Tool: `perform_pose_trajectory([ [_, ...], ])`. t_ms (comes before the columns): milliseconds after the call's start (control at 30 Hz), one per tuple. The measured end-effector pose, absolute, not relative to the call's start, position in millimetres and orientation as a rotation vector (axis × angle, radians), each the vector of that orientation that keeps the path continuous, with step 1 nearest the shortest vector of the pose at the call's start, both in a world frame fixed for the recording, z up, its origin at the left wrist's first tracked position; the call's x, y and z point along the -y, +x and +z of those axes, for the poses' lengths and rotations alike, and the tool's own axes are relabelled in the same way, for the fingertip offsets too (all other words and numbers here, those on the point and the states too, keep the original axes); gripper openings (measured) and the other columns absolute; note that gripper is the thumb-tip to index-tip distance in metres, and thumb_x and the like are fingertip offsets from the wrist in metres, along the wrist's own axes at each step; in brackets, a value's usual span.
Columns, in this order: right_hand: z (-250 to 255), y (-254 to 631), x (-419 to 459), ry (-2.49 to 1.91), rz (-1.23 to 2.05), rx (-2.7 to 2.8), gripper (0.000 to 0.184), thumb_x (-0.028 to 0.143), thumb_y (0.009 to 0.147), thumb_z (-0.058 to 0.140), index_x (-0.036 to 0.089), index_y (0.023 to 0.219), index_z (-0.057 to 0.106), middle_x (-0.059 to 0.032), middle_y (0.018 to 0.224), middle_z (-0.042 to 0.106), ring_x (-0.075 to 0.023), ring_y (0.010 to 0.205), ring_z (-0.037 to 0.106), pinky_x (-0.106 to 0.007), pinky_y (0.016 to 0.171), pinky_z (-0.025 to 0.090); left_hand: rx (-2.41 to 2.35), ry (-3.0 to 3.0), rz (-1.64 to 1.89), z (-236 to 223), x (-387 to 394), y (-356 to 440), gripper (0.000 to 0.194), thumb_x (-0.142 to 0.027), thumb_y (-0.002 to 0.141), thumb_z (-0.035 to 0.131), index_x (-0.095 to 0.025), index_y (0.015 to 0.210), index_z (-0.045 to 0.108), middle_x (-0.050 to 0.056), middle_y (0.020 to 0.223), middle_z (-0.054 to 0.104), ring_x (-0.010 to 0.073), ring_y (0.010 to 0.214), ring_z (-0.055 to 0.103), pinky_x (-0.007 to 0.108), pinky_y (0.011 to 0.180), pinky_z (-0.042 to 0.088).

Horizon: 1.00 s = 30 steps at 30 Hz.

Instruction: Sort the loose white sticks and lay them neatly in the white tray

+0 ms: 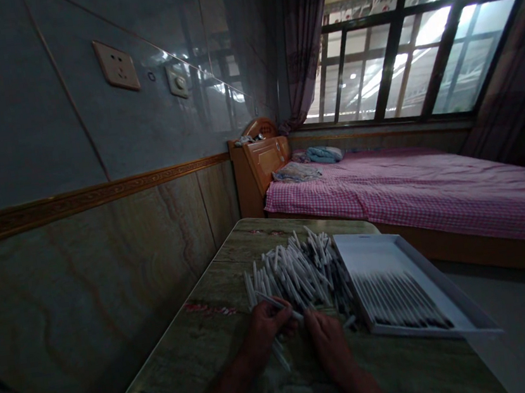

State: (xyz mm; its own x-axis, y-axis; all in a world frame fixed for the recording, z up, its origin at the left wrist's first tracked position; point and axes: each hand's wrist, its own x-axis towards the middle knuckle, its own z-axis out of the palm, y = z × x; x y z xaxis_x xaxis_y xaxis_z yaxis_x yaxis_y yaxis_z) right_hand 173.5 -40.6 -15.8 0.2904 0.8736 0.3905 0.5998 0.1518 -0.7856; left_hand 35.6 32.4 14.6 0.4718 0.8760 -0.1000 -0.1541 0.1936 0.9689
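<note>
Running past the left side of the table (pixel 201 363), the tiled wall (pixel 130 251) is the largest thing before you. The bed (pixel 412 171), under a pink checked sheet, stands beyond the table's far edge and stretches away to its right; the window (pixel 392 46) is farther off on that side. The table itself reaches out from beneath your forearms. On its right side sits the white tray (pixel 375 253), its outer part jutting past the table's right edge, with a row of pens (pixel 399 297) side by side inside. A loose heap (pixel 298 275) of more pens covers the middle of the table, just beyond your hands and touching the tray's left side or nearly so. Both your hands are over the table's near half, side by side with a small gap between. Your left hand (pixel 265 329) is mostly closed, thumb and fingers pinching one pen (pixel 268 298). Your right hand (pixel 326 335) has its fingers curled together at that pen's near end; whether it grips, you cannot tell. The pen slants across, spanning the gap between both hands, just before the heap.
</note>
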Motion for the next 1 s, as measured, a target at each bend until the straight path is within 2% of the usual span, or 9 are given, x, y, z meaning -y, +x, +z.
perform_pose_trajectory([
  [67, -13.0, 171.6, 40.9, -1.554, 0.393, 1.379, 0.051, 0.049, 0.095, 0.029, 0.022, 0.059, 0.052, 0.0011, 0.055, 0.053, -0.0134, 0.053, 0.048, -0.024, 0.051, 0.032, -0.809, 1.144, 0.852, 16.4, -33.7, 35.4, 0.041, -0.048, 0.056, 0.077, -0.015, 0.074, 0.061, 0.002, 0.058, 0.068, 0.0160, 0.051, 0.063, 0.024, 0.048, 0.046],
  [233, -8.3, 169.2, 42.9, -1.528, 0.416, 1.405, 0.037, 0.046, 0.091, 0.041, 0.022, 0.065, 0.052, 0.0036, 0.059, 0.053, -0.0121, 0.057, 0.049, -0.023, 0.053, 0.032, -0.806, 1.163, 0.859, 17.8, -34.9, 33.2, 0.041, -0.048, 0.057, 0.077, -0.014, 0.074, 0.062, 0.001, 0.059, 0.066, 0.0151, 0.053, 0.062, 0.024, 0.048, 0.046],
  [433, -5.6, 169.0, 43.8, -1.520, 0.552, 1.386, 0.044, 0.043, 0.094, 0.031, 0.023, 0.059, 0.047, 0.0032, 0.056, 0.050, -0.0127, 0.055, 0.048, -0.023, 0.053, 0.032, -0.765, 1.204, 0.823, 12.3, -35.4, 32.3, 0.041, -0.049, 0.060, 0.075, -0.015, 0.077, 0.060, 0.001, 0.058, 0.067, 0.0154, 0.052, 0.062, 0.025, 0.048, 0.047],
  [600, -1.7, 165.0, 42.4, -1.527, 0.589, 1.401, 0.036, 0.041, 0.093, 0.034, 0.023, 0.068, 0.052, 0.0021, 0.064, 0.056, -0.0129, 0.062, 0.051, -0.023, 0.058, 0.034, -0.760, 1.299, 0.814, 12.1, -39.3, 31.9, 0.037, -0.047, 0.061, 0.075, -0.014, 0.073, 0.062, -0.001, 0.054, 0.063, 0.0118, 0.046, 0.056, 0.022, 0.045, 0.043],
  [733, -0.8, 167.6, 40.4, -1.463, 0.677, 1.406, 0.037, 0.039, 0.092, 0.034, 0.022, 0.066, 0.054, 0.0013, 0.065, 0.057, -0.0134, 0.064, 0.052, -0.023, 0.061, 0.036, -0.776, 1.343, 0.797, 14.3, -38.0, 32.4, 0.036, -0.045, 0.062, 0.075, -0.015, 0.075, 0.060, -0.001, 0.053, 0.063, 0.0119, 0.045, 0.056, 0.022, 0.044, 0.043],
  [900, 2.0, 170.3, 36.8, -1.387, 0.786, 1.313, 0.043, 0.047, 0.090, 0.033, 0.021, 0.062, 0.053, 0.0008, 0.063, 0.056, -0.0140, 0.061, 0.050, -0.024, 0.058, 0.035, -0.800, 1.330, 0.819, 11.6, -35.9, 36.9, 0.035, -0.045, 0.064, 0.072, -0.016, 0.078, 0.058, -0.002, 0.051, 0.061, 0.0126, 0.042, 0.055, 0.023, 0.042, 0.043],
  [1000, 0.8, 171.0, 34.0, -1.325, 0.806, 1.164, 0.045, 0.056, 0.085, 0.039, 0.021, 0.060, 0.052, 0.0020, 0.060, 0.053, -0.0138, 0.060, 0.047, -0.024, 0.057, 0.036, -0.792, 1.352, 0.830, 13.7, -37.2, 38.9, 0.032, -0.037, 0.063, 0.073, -0.016, 0.082, 0.058, -0.002, 0.057, 0.064, 0.0135, 0.048, 0.059, 0.023, 0.044, 0.045],
])
